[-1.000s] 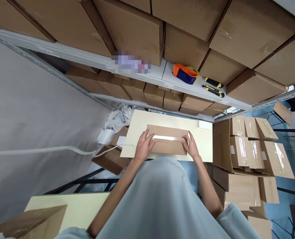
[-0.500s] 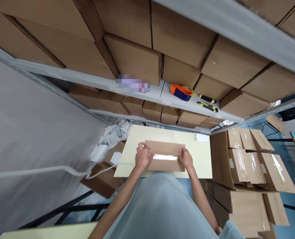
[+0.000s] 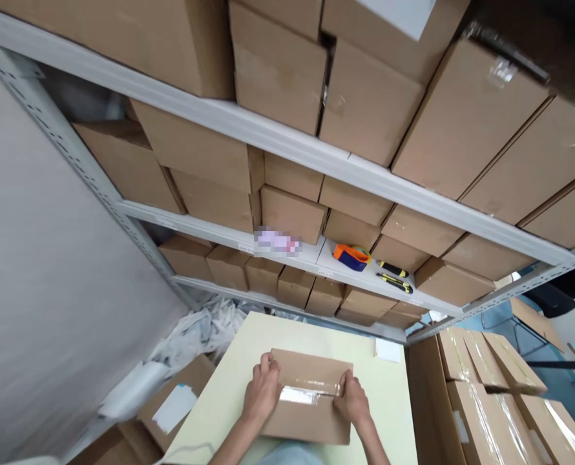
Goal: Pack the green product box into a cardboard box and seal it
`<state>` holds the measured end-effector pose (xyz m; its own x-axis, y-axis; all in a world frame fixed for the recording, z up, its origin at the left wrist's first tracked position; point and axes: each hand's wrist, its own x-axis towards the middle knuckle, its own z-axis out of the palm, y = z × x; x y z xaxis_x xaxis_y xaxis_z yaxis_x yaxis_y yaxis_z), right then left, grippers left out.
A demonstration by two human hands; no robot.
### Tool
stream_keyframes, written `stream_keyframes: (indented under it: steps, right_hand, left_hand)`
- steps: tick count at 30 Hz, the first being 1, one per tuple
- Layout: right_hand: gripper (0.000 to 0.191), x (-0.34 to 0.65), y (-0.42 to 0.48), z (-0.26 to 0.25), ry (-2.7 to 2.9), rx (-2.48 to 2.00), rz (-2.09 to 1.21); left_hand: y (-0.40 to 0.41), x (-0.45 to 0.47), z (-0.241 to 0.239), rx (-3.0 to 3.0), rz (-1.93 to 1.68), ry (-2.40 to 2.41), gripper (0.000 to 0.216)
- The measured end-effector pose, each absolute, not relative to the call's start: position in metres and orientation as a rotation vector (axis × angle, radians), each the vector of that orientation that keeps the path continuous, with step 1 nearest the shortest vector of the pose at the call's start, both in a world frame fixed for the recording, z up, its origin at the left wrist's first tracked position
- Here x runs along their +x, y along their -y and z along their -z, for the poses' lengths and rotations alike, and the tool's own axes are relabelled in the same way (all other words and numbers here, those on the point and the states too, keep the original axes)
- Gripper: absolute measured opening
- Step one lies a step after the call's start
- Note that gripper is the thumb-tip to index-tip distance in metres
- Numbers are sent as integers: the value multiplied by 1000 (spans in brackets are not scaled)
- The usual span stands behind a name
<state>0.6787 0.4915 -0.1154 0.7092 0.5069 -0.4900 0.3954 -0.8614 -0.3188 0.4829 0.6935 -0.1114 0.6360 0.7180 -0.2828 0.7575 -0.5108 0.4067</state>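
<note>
A flat brown cardboard box [image 3: 307,423] lies on the pale yellow table [image 3: 384,394], close to my body. Clear shiny tape [image 3: 300,394] runs along the middle of its upper face. My left hand [image 3: 262,391] grips the box's left edge, fingers curled over the side near one end of the tape. At the opposite edge, my right hand [image 3: 353,398] has its fingers bent and pressed against the box by the tape's right end. The fingertips of both hands are partly hidden.
A small white item [image 3: 387,350] lies at the table's far right corner. An orange and blue tape dispenser [image 3: 351,257] and two yellow-black utility knives [image 3: 395,281] rest on the shelf ahead. Taped boxes [image 3: 481,413] are stacked right; an open carton [image 3: 171,407] stands left.
My view has tilted upward, so more shelving shows and the table sits lower in the picture. Both hands stay at the box's two ends.
</note>
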Motion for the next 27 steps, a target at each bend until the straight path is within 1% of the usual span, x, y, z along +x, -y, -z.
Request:
stream_keyframes:
  steps: [2, 4, 5, 7, 9, 12, 15, 17, 20, 23, 27]
  right_hand:
    - [33, 687, -494, 121, 810, -2712, -922]
    - [33, 703, -500, 113, 902, -2734, -952]
    - [36, 713, -506, 103, 961, -2747, -925]
    - [44, 739, -525, 65, 1117, -2733, -769]
    - [45, 765, -555, 11, 1277, -2676, -452]
    - [44, 800, -614, -71, 1448, -2538, -22]
    - [42, 825, -671, -122, 1525, -2580, 209]
    - [40, 836, -700, -132, 1517, -2640, 206]
    - [38, 843, -726, -123, 1507, -2708, 171]
    - [39, 845, -736, -108, 1477, -2750, 184]
    - [44, 849, -744, -97, 1403, -2782, 201]
  left_hand:
    - [-695, 488, 118, 2412, 96, -1160, 48]
    - [-697, 500, 120, 2449, 74, -1134, 52]
    - [-699, 508, 117, 2455, 60, -1106, 51]
    - [-705, 527, 102, 2446, -22, -1030, 47]
    - [-713, 549, 72, 2428, -222, -933, 41]
    - [-729, 582, 9, 2369, -583, -775, 31]
    - [-740, 608, -53, 2321, -798, -685, 26]
    - [-742, 618, -81, 2299, -907, -639, 24]
    - [-739, 619, -99, 2275, -999, -596, 22]
    - [-732, 608, -95, 2239, -1029, -597, 21]
    - [-724, 586, -75, 2187, -978, -652, 22]
